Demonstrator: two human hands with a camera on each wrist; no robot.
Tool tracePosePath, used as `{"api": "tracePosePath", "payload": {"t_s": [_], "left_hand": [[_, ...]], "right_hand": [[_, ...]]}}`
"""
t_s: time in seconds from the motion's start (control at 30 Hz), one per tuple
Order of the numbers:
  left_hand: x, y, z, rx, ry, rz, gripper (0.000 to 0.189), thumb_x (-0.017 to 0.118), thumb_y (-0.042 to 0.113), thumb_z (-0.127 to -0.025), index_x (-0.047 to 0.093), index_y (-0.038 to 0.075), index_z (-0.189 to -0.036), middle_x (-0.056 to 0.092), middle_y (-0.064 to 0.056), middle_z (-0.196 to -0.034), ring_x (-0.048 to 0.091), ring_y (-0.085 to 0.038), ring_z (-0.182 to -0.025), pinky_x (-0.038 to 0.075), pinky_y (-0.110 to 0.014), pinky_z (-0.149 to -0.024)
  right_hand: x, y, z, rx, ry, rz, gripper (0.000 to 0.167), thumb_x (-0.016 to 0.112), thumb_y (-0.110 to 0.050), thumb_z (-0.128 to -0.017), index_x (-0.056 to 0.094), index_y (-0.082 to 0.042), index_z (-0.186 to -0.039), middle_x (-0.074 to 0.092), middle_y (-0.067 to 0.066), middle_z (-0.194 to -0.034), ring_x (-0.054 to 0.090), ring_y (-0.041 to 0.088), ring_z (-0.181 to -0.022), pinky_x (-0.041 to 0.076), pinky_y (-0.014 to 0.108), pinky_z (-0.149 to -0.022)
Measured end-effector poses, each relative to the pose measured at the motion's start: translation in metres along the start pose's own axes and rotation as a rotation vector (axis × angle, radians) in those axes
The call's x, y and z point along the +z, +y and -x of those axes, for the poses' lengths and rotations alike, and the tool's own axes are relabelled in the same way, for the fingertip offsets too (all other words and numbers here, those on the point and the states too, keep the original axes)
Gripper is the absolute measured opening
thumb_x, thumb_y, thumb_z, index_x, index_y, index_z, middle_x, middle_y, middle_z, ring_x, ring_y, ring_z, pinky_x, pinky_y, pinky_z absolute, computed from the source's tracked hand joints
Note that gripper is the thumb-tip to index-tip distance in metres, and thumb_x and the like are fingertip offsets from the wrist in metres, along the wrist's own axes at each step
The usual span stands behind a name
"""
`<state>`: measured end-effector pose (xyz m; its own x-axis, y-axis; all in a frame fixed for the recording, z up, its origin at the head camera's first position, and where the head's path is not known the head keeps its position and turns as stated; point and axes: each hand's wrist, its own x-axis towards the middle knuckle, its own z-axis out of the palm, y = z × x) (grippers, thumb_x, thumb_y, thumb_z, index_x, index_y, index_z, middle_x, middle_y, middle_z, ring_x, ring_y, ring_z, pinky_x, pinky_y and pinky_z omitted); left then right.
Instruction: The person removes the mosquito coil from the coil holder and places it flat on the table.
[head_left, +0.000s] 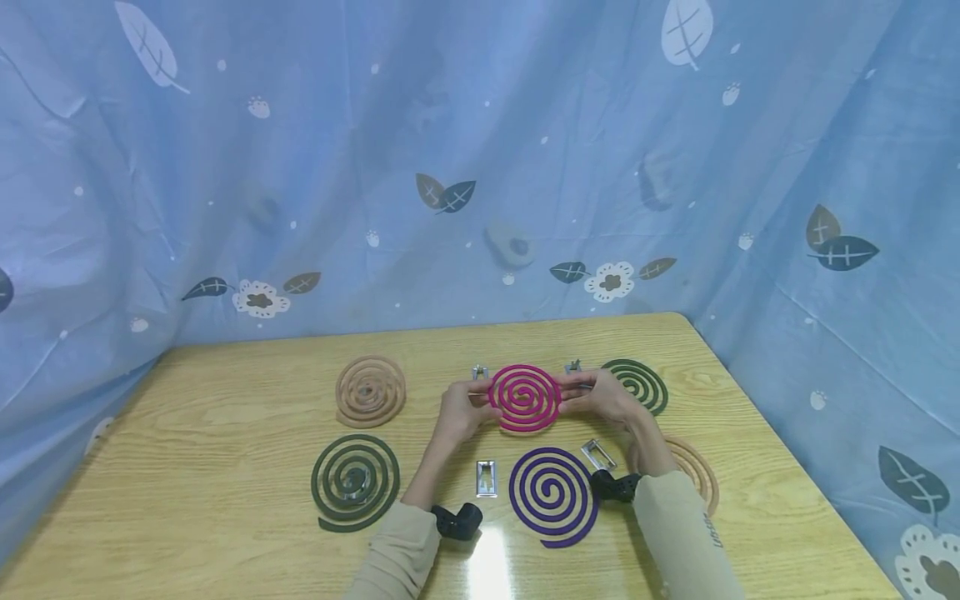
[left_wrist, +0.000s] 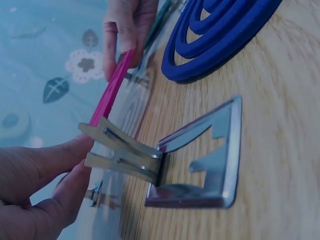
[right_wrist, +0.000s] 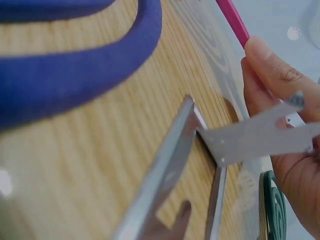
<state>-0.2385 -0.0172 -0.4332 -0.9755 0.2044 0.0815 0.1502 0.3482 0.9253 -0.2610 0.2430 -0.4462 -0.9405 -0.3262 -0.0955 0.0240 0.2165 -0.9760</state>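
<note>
A pink mosquito coil point(head_left: 524, 396) is held up between both hands above the table. My left hand point(head_left: 459, 410) pinches its left edge between thumb and fingers; the right hand point(head_left: 613, 398) pinches the opposite edge. Seen edge-on in the left wrist view, the pink coil point(left_wrist: 111, 95) is thin and apart from the tabletop. A metal coil stand point(left_wrist: 232, 150) with a raised forked tab lies close to the left wrist camera. Another metal stand point(right_wrist: 165, 165) appears close up in the right wrist view. Below the hands lies a purple coil point(head_left: 552, 492), blue-looking in the wrist views.
On the left lie a tan coil point(head_left: 369, 391) and a dark green coil point(head_left: 356, 481), each with metal at its centre. To the right are a green coil point(head_left: 660, 390) and a tan coil point(head_left: 706, 475), partly behind the right arm. Two more stands point(head_left: 480, 372) sit behind the hands.
</note>
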Motion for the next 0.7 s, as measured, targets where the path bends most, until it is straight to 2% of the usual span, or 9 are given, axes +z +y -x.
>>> {"api": "tracePosePath", "payload": {"t_s": [0.23,0.47,0.53,0.7], "left_hand": [[0.005,0.001,-0.001,-0.028,-0.015,0.024,0.048,0.075,-0.009,-0.074,0.059,-0.011,-0.119,0.064,-0.026,-0.113,0.066,-0.034,-0.098,0.058,-0.025,-0.077],[0.007,0.001,-0.004,-0.052,-0.025,0.042,0.048,0.076,-0.009,-0.073,0.059,-0.012,-0.118,0.063,-0.027,-0.114,0.067,-0.033,-0.098,0.058,-0.023,-0.075],[0.007,0.000,-0.005,-0.052,-0.028,0.037,0.048,0.076,-0.008,-0.073,0.060,-0.011,-0.118,0.063,-0.027,-0.114,0.067,-0.033,-0.098,0.058,-0.023,-0.075],[0.007,-0.001,-0.007,-0.035,-0.027,0.010,0.047,0.077,-0.006,-0.073,0.061,-0.010,-0.117,0.064,-0.026,-0.112,0.067,-0.032,-0.096,0.059,-0.024,-0.076]], "right_hand": [[-0.006,0.004,0.002,-0.009,-0.003,0.047,0.051,0.077,0.003,-0.075,0.057,0.013,-0.121,0.060,0.025,-0.122,0.067,0.017,-0.094,0.057,0.026,-0.083],[-0.013,0.006,0.006,-0.136,-0.075,0.070,0.044,0.081,-0.009,-0.076,0.065,0.006,-0.114,0.070,0.013,-0.105,0.068,0.013,-0.089,0.058,0.024,-0.079],[-0.013,0.006,0.006,-0.124,-0.064,0.086,0.045,0.081,-0.009,-0.076,0.065,0.006,-0.114,0.070,0.013,-0.103,0.068,0.014,-0.089,0.058,0.024,-0.079],[-0.009,0.002,0.006,-0.034,0.007,0.127,0.047,0.078,0.000,-0.077,0.059,0.013,-0.118,0.067,0.023,-0.107,0.068,0.023,-0.093,0.057,0.025,-0.080]]}}
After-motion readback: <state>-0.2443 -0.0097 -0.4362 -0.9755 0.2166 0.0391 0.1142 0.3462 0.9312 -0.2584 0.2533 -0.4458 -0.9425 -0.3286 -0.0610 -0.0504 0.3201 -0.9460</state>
